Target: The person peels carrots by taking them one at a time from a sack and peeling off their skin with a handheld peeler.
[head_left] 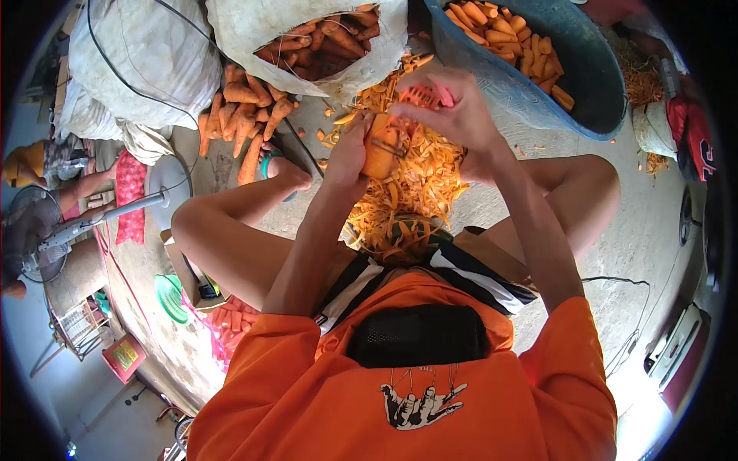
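Observation:
My left hand is wrapped round a partly peeled carrot, above a heap of orange peelings between my legs. In my right hand is a red peeler, its fingers closed round the handle. The peeler's blade is near the carrot; whether it touches cannot be told. Beyond my hands lies an open white sack of unpeeled carrots, with more unpeeled carrots on the floor beside it. Peeled carrots lie in a blue tub at the upper right.
A closed white sack stands at the upper left. On the left are a standing fan, a red net bag, a green lid and another person. A black cable runs over the floor on the right.

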A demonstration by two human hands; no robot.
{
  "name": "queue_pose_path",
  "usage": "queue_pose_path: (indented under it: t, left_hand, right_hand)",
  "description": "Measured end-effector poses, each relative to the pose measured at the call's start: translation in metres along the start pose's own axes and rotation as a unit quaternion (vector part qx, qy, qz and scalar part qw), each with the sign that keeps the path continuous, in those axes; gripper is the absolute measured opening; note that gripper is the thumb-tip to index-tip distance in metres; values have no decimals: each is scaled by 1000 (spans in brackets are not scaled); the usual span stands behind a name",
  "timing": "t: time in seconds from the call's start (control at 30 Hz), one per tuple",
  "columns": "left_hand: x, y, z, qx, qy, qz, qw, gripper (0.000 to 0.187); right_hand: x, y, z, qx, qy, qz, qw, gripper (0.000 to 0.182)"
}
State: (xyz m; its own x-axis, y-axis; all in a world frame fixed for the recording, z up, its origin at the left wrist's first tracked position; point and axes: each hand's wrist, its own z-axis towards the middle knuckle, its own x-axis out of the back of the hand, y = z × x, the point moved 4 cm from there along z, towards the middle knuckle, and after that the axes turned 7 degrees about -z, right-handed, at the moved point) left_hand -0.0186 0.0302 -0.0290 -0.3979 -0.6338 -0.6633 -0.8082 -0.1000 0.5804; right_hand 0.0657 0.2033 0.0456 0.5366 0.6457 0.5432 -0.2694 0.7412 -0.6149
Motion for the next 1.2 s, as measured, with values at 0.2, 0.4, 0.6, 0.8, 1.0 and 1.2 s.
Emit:
queue_pose_path:
  t: [0.2, 0.4, 0.6, 0.8, 1.0, 1.2]
  left_hand:
    - [1, 1, -8, 20, 4, 71, 997, 26]
    - [4, 0, -2, -27, 38, 64, 997, 28]
    - [9, 4, -3, 51, 42, 10, 998, 35]
    - [-3, -3, -6, 50, -46, -126, 990, 38]
    - [-2, 8, -8, 85, -41, -102, 990, 37]
    - [6, -1, -3, 49, -14, -65, 997, 36]
  right_hand:
    - [1, 51, -5, -222, 79, 220, 946, 25]
    - [-8, 25, -5, -65, 28, 18, 997, 36]
    - [-3, 32, -5, -213, 88, 227, 946, 23]
    - [-14, -9, -2, -16, -51, 27, 998, 31]
    - [-5, 17, -5, -191, 43, 273, 942, 22]
    - [-11, -5, -3, -32, -57, 36, 997, 30]
